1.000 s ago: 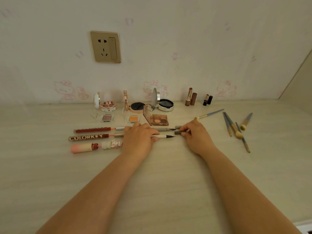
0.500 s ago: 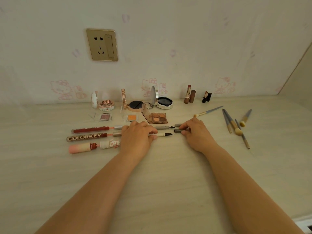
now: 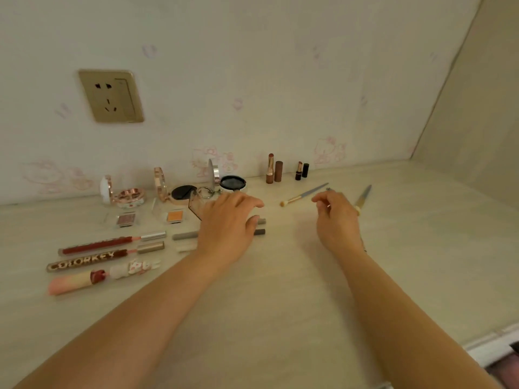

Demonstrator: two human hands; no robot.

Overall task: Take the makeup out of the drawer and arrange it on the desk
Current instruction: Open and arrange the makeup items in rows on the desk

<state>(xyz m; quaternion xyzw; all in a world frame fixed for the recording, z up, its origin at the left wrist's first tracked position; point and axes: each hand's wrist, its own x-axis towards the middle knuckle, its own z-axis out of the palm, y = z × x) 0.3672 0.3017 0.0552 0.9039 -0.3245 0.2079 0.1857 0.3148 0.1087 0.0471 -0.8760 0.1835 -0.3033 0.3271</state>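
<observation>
Makeup lies in rows on the pale desk (image 3: pixel 280 299). My left hand (image 3: pixel 227 228) hovers with fingers spread over two grey pens, whose ends (image 3: pixel 260 226) stick out to its right; it holds nothing. A grey cap (image 3: pixel 185 235) and a white pen piece (image 3: pixel 185 247) show to its left. My right hand (image 3: pixel 337 220) is loosely curled and empty, over the brushes. One brush (image 3: pixel 304 195) lies between my hands, another (image 3: pixel 363 197) pokes out behind my right hand. Three lip gloss tubes (image 3: pixel 84 261) lie at the left.
Open compacts (image 3: pixel 130 196) (image 3: pixel 231 183) and two uncapped lipsticks with caps beside them (image 3: pixel 271 169) (image 3: pixel 299 171) stand along the wall. Two small eyeshadow pots (image 3: pixel 126 219) (image 3: pixel 174 216) sit in front. A wall socket (image 3: pixel 112 95) is above. A white edge (image 3: pixel 494 346) shows at the bottom right.
Both hands have let go of the eyeliner pen and its cap. My left hand lifted and spread over the pens; my right hand moved right, over the brushes.
</observation>
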